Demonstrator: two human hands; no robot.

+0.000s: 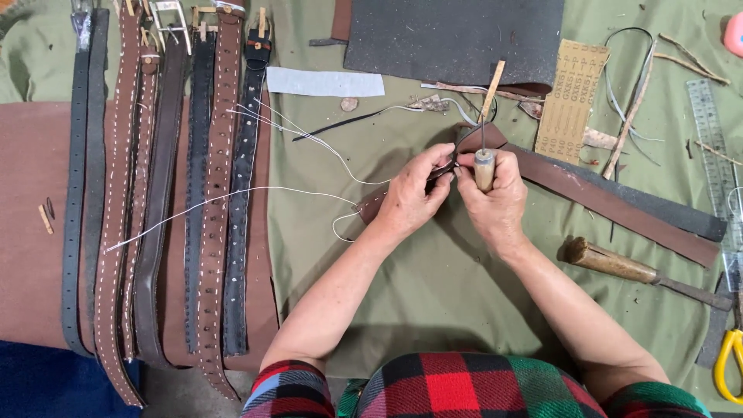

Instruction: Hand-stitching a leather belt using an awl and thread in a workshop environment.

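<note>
Leather strap: brown strap runs from my hands toward the right edge of the green cloth; I use it as the landmark for all else in the head view.
Left hand: my left hand pinches the near end of the strap, fingers narrow and closed on the leather, with white thread trailing away from it to the left.
Right hand: my right hand is wrapped around the wooden handle of an awl, its thin metal point standing up above my knuckles, right over the strap.
Contact: both hands meet at the strap's end, fingertips touching each other.
Left of the strap: a row of finished belts lies side by side, well apart from the strap, with bare cloth between them crossed only by thread.
Beyond the strap: a dark leather sheet sits at the far edge, a pale rectangle just left of it, and a tan stamped card near the strap's upper side.
Right of the strap: a wooden-handled tool lies just below the strap's far end; a clear ruler and yellow scissors crowd the right edge.
Open room: I see the widest free cloth below the strap, between my forearms and toward the near edge.
</note>
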